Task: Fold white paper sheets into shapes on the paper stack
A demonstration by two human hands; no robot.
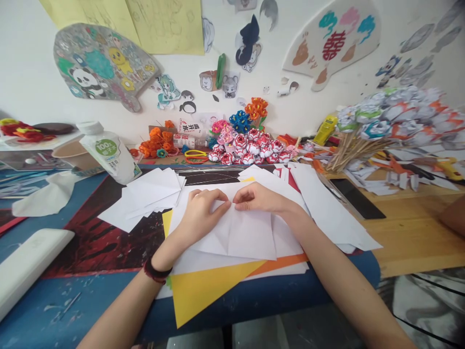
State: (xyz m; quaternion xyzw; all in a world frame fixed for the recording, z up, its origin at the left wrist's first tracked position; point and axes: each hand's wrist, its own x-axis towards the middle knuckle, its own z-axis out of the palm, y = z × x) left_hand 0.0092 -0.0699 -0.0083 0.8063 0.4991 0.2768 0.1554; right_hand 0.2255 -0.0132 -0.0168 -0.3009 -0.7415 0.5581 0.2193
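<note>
Both hands meet over a creased sheet of white paper (250, 237) in the middle of the table. My left hand (203, 213) pinches the sheet's upper part between thumb and forefinger. Close beside it, my right hand (257, 198) pinches the same sheet, its other fingers curled. Fold lines run down from the pinched spot. Beneath lie more white sheets, a yellow sheet (210, 288) that sticks out toward me, and an orange sheet (278, 265). A dark band circles my left wrist.
White paper squares (152, 191) lie at left, near a white bottle (109, 152). A white oblong case (32, 266) is at the left edge. Red-and-white paper flowers (250, 148) stand behind. At right are a paper stack (327, 208), a phone (358, 198) and stemmed paper flowers (381, 121).
</note>
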